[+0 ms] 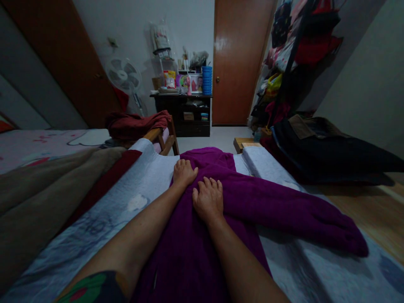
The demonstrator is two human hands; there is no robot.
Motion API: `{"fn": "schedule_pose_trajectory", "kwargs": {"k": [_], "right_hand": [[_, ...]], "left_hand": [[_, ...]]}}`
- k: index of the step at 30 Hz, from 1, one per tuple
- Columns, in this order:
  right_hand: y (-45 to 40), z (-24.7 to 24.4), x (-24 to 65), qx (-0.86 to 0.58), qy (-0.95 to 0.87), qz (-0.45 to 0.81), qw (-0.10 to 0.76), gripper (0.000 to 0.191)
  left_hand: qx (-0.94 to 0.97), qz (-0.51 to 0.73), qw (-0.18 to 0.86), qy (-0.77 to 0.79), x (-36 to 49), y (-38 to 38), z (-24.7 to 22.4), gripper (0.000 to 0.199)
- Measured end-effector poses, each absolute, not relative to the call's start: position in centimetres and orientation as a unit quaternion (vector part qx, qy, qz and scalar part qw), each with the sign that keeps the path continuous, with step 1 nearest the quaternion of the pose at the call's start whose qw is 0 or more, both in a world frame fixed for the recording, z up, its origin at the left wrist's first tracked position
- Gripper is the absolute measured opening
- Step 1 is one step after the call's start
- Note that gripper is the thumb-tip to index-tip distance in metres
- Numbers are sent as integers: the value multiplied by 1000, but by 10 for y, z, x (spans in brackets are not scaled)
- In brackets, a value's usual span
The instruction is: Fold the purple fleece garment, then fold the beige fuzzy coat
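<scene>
Head view: forearms [151, 223] stretch forward from the near edge; left hand [185, 172] lies palm down, fingers slightly bent, thumb rightward; right hand [208, 200] rests nearer, palm down, fingers slightly spread; both lie unclenched on purple garment [195, 252], spread over pale blue sheet [158, 168]; garment's long axis runs away from the wearer; its sleeve [290, 206] points right and nearer.

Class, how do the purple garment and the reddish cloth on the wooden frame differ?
The purple garment is spread out, one sleeve stretched rightward; the reddish cloth lies bunched over the wooden frame. The left hand and right hand rest on the garment, while neither touches the cloth. Both are fabric.
</scene>
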State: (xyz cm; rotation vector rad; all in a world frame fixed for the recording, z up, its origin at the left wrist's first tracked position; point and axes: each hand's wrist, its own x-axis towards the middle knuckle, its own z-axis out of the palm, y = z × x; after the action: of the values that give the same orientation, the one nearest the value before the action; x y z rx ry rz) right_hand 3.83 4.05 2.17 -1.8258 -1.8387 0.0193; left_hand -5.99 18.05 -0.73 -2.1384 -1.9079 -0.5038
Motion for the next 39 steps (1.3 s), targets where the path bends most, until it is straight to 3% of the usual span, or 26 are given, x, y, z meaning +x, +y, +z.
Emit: {"fn": "schedule_pose_trajectory", "kwargs": {"k": [7,17,26,33,39], "right_hand": [[40,23,38,-677,-686,3,266,33],[40,23,38,-680,-685,6,260,34],[39,24,37,-680,-683,5,266,33],[39,26,38,-682,-685,8,257,34],[39,26,38,-686,-682,9,252,34]], "left_hand": [[-722,-157,110,-665,-57,179,-8,46],[-724,-87,56,-682,-57,185,-6,68],[-764,-149,110,-618,-60,183,-14,65],[-782,-68,7,-619,-59,196,-8,75],[-773,-51,-20,-632,-55,201,-7,79]]}}
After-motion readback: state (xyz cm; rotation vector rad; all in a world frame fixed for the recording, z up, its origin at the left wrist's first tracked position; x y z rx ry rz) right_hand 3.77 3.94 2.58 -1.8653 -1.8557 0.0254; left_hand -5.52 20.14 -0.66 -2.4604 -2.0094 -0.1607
